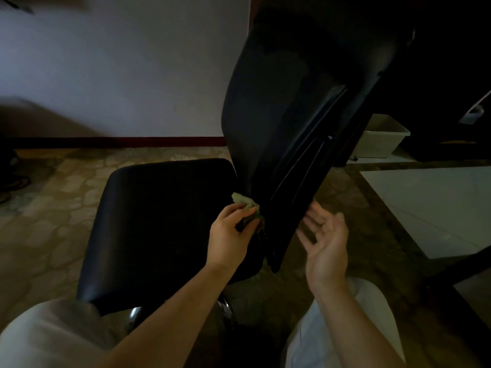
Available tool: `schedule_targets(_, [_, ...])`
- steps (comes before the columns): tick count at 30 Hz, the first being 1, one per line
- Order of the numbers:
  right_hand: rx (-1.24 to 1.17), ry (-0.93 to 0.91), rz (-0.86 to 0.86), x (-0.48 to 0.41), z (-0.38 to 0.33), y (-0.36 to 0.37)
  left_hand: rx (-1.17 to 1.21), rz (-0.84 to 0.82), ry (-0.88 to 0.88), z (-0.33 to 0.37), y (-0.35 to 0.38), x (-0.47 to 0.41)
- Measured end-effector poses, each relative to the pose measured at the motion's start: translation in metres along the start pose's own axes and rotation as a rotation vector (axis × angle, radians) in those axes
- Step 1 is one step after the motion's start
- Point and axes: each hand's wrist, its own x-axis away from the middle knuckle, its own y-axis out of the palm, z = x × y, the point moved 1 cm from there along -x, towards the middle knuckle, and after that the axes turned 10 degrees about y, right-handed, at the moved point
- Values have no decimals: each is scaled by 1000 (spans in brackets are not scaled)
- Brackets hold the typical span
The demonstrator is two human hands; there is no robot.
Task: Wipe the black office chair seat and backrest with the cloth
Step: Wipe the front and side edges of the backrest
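The black office chair stands before me, its padded seat (159, 221) to the left and its tall backrest (287, 102) rising at the right, seen from the side. My left hand (228, 235) grips a crumpled greenish cloth (245, 204) and holds it against the lower edge of the backrest, where it meets the seat. My right hand (325, 243) hovers open, palm up and fingers spread, just behind the backrest's lower rear shell; it holds nothing.
A white plastic bin (382, 136) sits on the floor behind the chair. A dark desk (451, 75) fills the upper right. A pale floor panel (438, 208) lies at the right. The chair's chrome base (135, 313) shows under the seat. The white wall (119, 75) stands behind.
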Motion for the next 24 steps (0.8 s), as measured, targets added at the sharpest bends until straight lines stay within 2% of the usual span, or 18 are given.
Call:
schedule_targets(2, [-31,18,-10,0,-1,-1,13,-29,-81,-9,-6,6])
schedule_targets(5, [-1,24,-14,1,0,-3,93,45,-108,-5,-12,9])
schedule_targets(10, [175,-12,6,0,5,-5,159,115,37,36,-5,-11])
schedule_targets(14, [143,-19,26,-7,1,-3,98,119,134,46,2,-25])
schedule_targets(19, [118,-20,37,-22,-5,5,113,128,85,26,7,-17])
schedule_targets(24, [168,26,30,-31,-4,-4,-40,72,116,7,10,-8])
